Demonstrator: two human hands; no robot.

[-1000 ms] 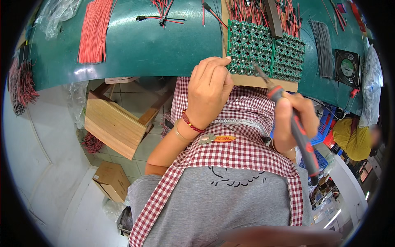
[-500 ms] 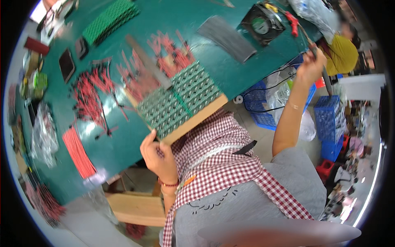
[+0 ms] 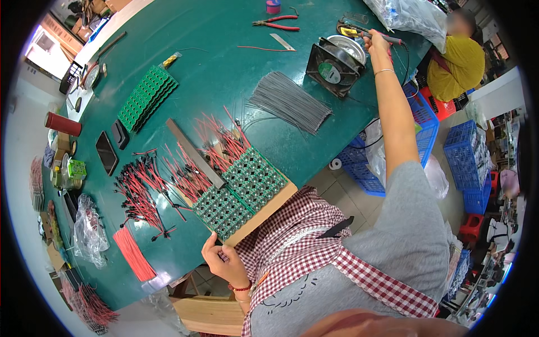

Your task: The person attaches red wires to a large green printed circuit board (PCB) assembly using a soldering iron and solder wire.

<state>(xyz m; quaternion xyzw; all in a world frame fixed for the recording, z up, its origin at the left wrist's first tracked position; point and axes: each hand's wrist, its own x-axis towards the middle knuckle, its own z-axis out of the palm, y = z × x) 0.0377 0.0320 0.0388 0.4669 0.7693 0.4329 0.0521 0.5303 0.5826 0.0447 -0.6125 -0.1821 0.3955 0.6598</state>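
This is an electronics assembly workshop: a broad green tabletop (image 3: 196, 33) carries green circuit boards (image 3: 255, 178) with red and black leads, a stack of more boards (image 3: 147, 96), bundles of cut red wire (image 3: 133, 255) and grey wire (image 3: 290, 103), red-handled pliers (image 3: 281, 24) and a square fan (image 3: 331, 72). A soldering iron (image 3: 393, 40) is in use, blue plastic crates (image 3: 351, 163) stand alongside, and a co-worker (image 3: 457, 64) is nearby.

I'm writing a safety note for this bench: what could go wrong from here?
The soldering iron in the right hand, if hot, might melt the nearby clear plastic bag. The left hand, at a corner of the circuit boards, could nudge them out of line.
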